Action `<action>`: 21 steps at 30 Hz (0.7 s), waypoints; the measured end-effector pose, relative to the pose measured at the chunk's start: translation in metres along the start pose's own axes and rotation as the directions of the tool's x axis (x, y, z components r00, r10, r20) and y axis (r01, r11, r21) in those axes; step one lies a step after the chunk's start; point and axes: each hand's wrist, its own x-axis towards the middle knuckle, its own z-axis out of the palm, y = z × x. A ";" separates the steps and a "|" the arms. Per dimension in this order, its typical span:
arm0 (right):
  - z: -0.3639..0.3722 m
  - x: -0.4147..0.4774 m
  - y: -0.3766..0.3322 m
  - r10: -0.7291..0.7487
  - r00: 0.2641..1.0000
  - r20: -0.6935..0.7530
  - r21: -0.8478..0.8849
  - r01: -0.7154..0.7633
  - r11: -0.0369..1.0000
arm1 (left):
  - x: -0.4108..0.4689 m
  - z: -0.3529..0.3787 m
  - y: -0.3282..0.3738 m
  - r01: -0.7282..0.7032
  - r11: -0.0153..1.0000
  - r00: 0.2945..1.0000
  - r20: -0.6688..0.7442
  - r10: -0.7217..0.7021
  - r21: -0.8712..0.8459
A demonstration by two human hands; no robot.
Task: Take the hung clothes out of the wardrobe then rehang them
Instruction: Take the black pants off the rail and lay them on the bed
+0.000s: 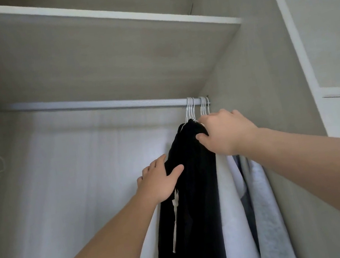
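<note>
Near the end of the rail (114, 104), the right hand (226, 132) curls fingers over the black garment (193, 215), probably to unhook it; the left hand (160, 182) pinches its edge to steady it.

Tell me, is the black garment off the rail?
No, the black garment hangs by a white hanger hooked over the rail, right hand at its top.

Black garment (191, 204) hangs at the right end of the wardrobe rail (92, 105), bunched at its top, with a white drawstring (175, 216) dangling down its front. Just right of it hang white garments (231, 209) and a grey one (247, 194), pressed together. White hangers (191, 108) hook over the rail in two close clusters.
</note>
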 end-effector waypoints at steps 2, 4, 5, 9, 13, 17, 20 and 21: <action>0.006 0.013 -0.004 0.018 1.000 0.016 -0.052 -0.017 0.999 | 0.017 0.007 -0.004 0.011 0.997 1.000 0.025 -0.009 -0.081; 0.014 0.025 -0.009 0.038 0.999 0.031 -0.111 -0.035 0.993 | 0.032 0.015 -0.010 0.035 0.986 0.998 0.058 -0.025 -0.165; 0.018 0.030 -0.010 0.052 0.998 0.041 -0.133 -0.046 0.990 | 0.040 0.020 -0.013 0.047 0.978 0.996 0.080 -0.031 -0.206; 0.030 0.049 -0.018 0.120 0.991 0.055 -0.167 -0.110 0.980 | 0.068 0.041 -0.022 0.048 0.918 0.988 0.154 0.015 -0.395; 0.037 0.059 -0.026 0.184 0.983 0.017 -0.274 -0.172 0.946 | 0.080 0.059 -0.019 0.059 0.852 0.978 0.203 0.056 -0.520; 0.049 0.071 -0.028 0.247 0.968 -0.032 -0.333 -0.244 0.911 | 0.087 0.074 -0.022 0.046 0.811 0.968 0.227 0.108 -0.583; 0.054 0.078 -0.028 0.250 0.965 -0.084 -0.329 -0.264 0.907 | 0.091 0.079 -0.027 0.037 0.788 0.963 0.233 0.137 -0.614; 0.055 0.081 -0.029 0.248 0.963 -0.103 -0.318 -0.268 0.909 | 0.093 0.080 -0.029 0.036 0.782 0.961 0.235 0.143 -0.623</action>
